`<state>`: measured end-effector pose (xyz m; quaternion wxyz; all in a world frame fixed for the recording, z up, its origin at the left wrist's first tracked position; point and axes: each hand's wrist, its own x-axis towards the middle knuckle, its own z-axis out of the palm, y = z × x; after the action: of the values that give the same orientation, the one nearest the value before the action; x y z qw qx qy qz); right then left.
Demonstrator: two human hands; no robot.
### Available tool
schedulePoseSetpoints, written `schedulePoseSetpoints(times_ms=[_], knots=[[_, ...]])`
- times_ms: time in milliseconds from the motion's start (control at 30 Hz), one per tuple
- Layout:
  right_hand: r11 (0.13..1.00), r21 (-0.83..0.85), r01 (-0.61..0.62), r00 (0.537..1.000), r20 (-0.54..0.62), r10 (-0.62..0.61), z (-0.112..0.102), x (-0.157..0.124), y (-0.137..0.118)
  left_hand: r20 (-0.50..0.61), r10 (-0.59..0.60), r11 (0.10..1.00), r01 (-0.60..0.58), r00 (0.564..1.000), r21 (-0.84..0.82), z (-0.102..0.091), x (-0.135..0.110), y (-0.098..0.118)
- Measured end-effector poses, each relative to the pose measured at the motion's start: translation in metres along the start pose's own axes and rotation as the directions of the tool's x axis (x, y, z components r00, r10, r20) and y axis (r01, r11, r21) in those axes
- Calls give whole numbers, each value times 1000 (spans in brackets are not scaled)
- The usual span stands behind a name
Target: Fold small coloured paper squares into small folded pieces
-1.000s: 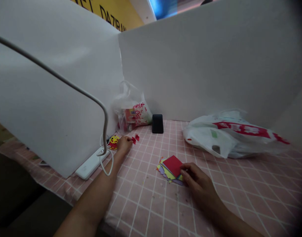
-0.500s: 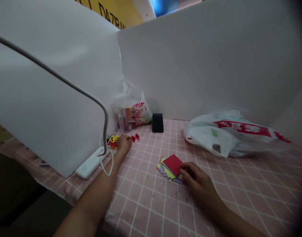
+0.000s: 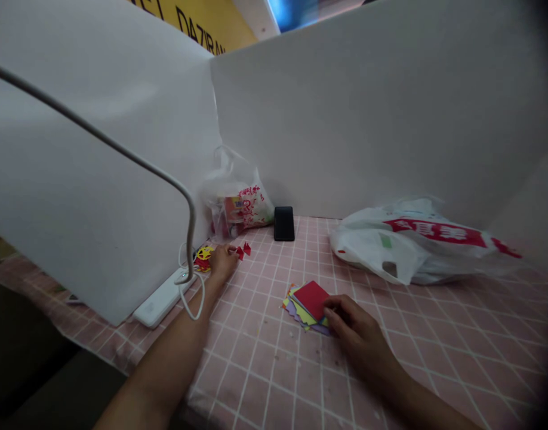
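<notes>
My left hand [image 3: 222, 261] reaches far forward on the pink checked tablecloth [image 3: 265, 370], fingers curled by small red paper scraps [image 3: 243, 250] and a red and yellow paper cutout [image 3: 205, 257]. What its fingers hold is hidden. My right hand [image 3: 354, 331] rests on the cloth with bent fingertips pressing the near corner of a small stack of coloured paper squares [image 3: 307, 303], red sheet on top.
White foam boards [image 3: 368, 113] wall the table at the back and left. A black phone [image 3: 284, 223] leans on the back board, next to a clear bag [image 3: 238, 200]. A white plastic bag [image 3: 412, 242] lies right. A white power bank [image 3: 160, 301] with a cable lies left.
Almost nothing has moved. Both hands stay where they were; the view has shifted slightly.
</notes>
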<state>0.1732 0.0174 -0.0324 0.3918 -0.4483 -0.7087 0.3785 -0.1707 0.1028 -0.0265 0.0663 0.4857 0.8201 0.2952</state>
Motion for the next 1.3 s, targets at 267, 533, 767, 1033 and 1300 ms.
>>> schedulePoseSetpoints(times_ms=[267,533,767,1033,1300], knots=[[1000,-9,12,1000,1,-12,-1,0,-1,-121,65,996,-57,990,72,0,0,3],[1000,-6,11,1000,1,-10,0,-1,3,-128,130,985,-113,983,131,2,2,2],[1000,-13,13,1000,-9,-13,0,0,-2,-130,165,977,-144,978,155,3,3,0],[1000,-23,15,1000,6,-15,0,0,1,-123,203,971,-183,971,154,3,1,1],[999,-40,34,999,7,-33,0,0,0,-119,205,969,-183,972,167,2,0,2]])
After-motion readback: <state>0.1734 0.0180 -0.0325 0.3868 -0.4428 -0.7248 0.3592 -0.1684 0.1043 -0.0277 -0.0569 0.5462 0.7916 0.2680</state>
